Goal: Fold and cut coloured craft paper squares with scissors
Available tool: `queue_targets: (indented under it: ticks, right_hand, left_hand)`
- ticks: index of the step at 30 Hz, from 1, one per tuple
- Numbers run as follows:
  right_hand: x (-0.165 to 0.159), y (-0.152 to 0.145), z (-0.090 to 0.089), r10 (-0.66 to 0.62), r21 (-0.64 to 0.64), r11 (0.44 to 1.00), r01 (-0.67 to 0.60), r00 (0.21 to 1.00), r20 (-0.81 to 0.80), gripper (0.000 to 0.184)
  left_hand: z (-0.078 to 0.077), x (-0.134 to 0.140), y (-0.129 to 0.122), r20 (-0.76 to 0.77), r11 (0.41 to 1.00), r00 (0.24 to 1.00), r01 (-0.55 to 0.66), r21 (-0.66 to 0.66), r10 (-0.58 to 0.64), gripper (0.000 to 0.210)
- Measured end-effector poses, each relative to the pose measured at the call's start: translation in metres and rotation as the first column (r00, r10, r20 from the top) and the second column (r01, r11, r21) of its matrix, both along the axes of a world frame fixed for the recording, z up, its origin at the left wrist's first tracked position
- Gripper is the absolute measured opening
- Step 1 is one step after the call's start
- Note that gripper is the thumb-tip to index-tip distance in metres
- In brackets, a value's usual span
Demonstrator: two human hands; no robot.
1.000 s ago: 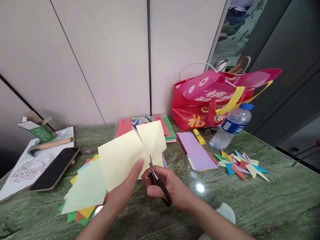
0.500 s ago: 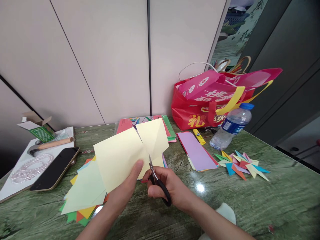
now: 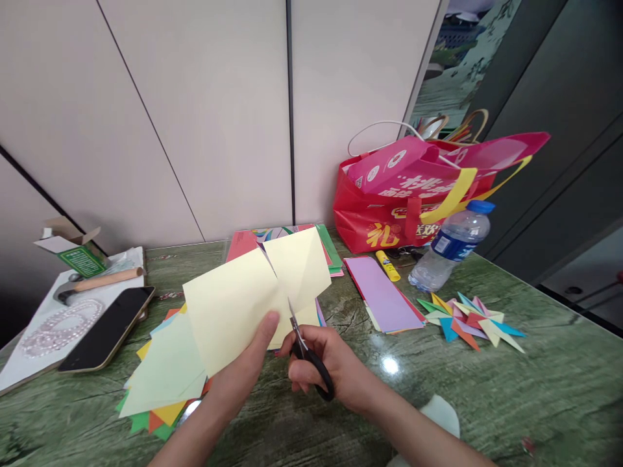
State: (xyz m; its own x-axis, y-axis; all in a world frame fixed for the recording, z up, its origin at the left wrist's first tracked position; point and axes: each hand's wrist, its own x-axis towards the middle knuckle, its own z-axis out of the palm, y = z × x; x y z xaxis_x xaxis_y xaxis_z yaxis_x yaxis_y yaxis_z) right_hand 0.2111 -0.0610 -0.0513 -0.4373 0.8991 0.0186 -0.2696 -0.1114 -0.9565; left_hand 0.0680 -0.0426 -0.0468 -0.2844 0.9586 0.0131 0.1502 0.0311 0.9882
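A pale yellow sheet of paper is raised over the table, pinched by my left hand near its lower right edge. A slit runs from the sheet's top edge down toward the scissors. My right hand grips the black-handled scissors, with the blades pointing up at the paper. Beyond the slit, the sheet's right part tilts away. More pale yellow paper lies underneath, partly hidden by my hands. Fanned coloured sheets rest left of my left hand.
Right of my hands lie purple strips, a glue stick, a water bottle and folded paper pieces. A red bag stands behind. Leftward are a phone, beads, a wooden-handled tool and a green box.
Hardly anything differs. The sheet's right part has shifted very slightly up and right; both hands stay nearly in place.
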Motion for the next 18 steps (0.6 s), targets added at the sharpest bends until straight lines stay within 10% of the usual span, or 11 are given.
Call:
queue_targets:
  ticks: [18]
  right_hand:
    - [-0.0008, 0.0002, -0.0028, -0.006, -0.029, 1.0, 0.006, 1.0, -0.001, 0.033]
  left_hand:
    - [-0.0012, 0.0008, 0.0006, 0.032, 1.0, 0.999, -0.001, 0.024, 0.0, 0.056]
